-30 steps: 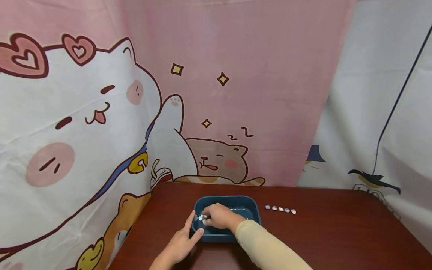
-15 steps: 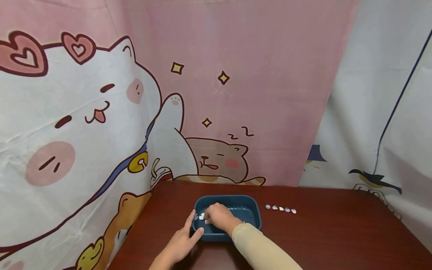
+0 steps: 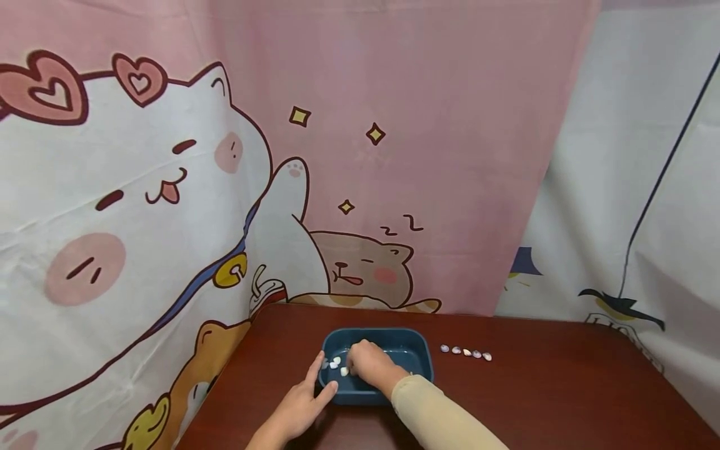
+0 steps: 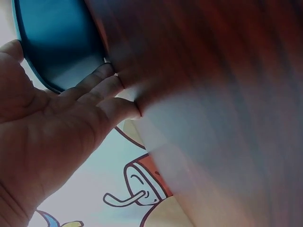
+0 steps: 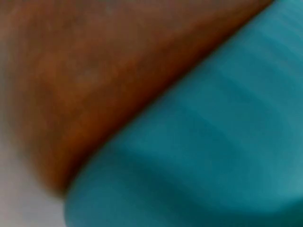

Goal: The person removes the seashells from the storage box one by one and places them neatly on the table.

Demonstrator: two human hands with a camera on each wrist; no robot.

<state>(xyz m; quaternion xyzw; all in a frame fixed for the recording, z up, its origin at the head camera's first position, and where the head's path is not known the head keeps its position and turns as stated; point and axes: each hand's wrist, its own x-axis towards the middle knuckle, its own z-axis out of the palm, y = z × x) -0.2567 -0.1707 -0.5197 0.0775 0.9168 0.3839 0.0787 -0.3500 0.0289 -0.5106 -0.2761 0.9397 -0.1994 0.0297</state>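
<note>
I note soft, even room light; head view clear. Left wrist view: pale glare on the tabletop (image 4: 194,137). Right wrist view: blurred throughout.

Wood-grain table bears a tub and a row of small pieces

The red-brown table (image 3: 540,390) has streaked grain and a pale sheen in the left wrist view. A dark blue rectangular tub (image 3: 351,398) with rounded corners stands upright on it, left of the middle. Just to the tub's right, toward the far edge, five small, pale, shell-like pieces (image 3: 467,352) lie in a short row that slants slightly nearer at its right end.
</note>
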